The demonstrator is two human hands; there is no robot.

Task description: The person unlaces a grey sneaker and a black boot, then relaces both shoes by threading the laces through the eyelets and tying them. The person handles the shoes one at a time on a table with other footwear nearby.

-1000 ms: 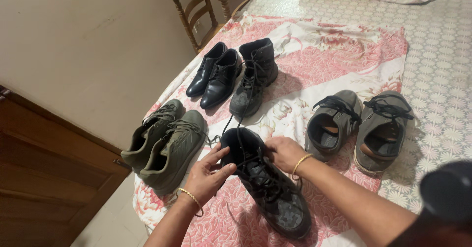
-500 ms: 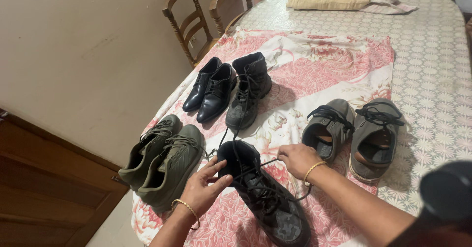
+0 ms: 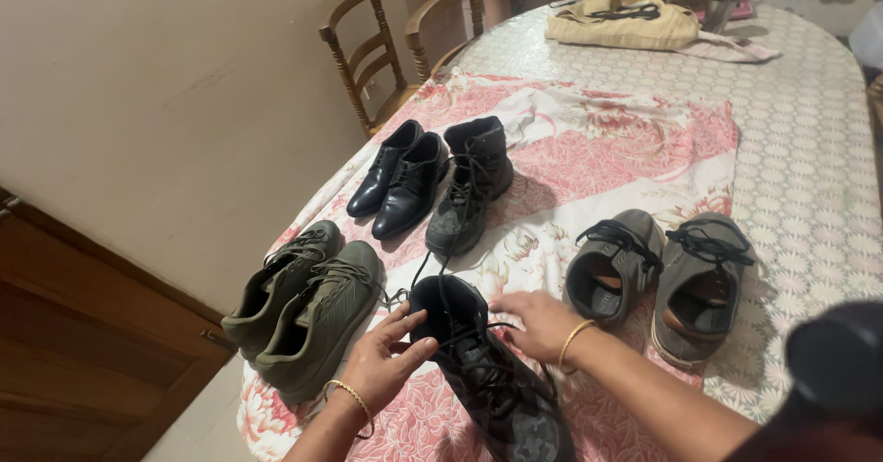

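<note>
Working at the black boot [image 3: 497, 379] that lies on the pink floral cloth [image 3: 635, 163] right in front of me, I have my left hand [image 3: 382, 361] against its collar, fingers half curled and touching the rim rather than clamped on it. My right hand [image 3: 543, 324] rests on the other side of the opening, fingers bent down over a black lace [image 3: 478, 333]; I cannot tell whether they pinch it. The lace runs loose across the tongue.

Just left of my left hand sit the two green shoes [image 3: 303, 301], side by side and close enough to crowd that wrist. Beyond the boot stands its mate [image 3: 469, 191], upright, with a lace trailing down toward me. Beside that are the black dress shoes [image 3: 400, 182]. To the right of my right hand are two grey shoes [image 3: 662, 273] with black laces, near but apart from it. Farther up the table [image 3: 809, 149] lies a tan bag [image 3: 625, 21], and two wooden chairs [image 3: 386, 34] stand at the far edge.

Since half a second ago my left fingers have closed in from a spread pose onto the collar, and my right hand has dropped lower onto the lace.
</note>
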